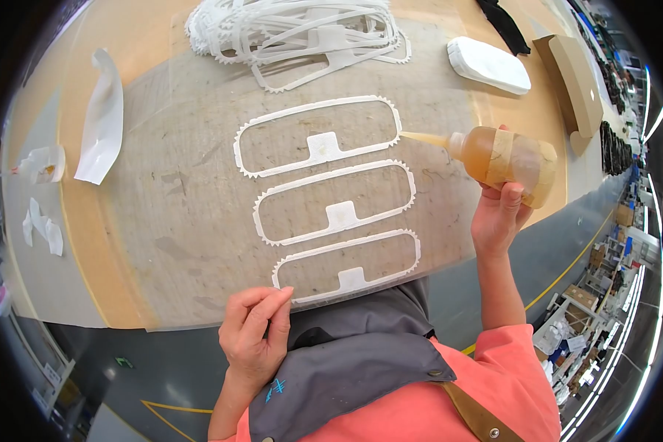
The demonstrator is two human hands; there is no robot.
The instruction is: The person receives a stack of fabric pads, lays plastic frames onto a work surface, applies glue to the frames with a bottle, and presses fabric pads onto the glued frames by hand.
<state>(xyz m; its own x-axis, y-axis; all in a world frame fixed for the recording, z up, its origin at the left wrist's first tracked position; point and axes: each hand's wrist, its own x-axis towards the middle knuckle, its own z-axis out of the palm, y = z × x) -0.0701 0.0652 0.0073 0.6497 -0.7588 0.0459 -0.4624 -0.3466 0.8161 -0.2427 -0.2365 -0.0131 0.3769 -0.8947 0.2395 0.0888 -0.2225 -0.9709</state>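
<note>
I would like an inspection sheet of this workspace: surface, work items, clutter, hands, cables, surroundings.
Surface: stained sheet over table
Work items: three white frames in a row; pile of more beyond; nozzle of bottle at right end of top frame
Clutter: scraps and curled white piece, left; white pad, box, right
Hands: right hand holds bottle; left hand at lowest frame, grip unclear
Cables: nothing seen
Surroundings: grey floor, yellow lines; crowded goods, right
</note>
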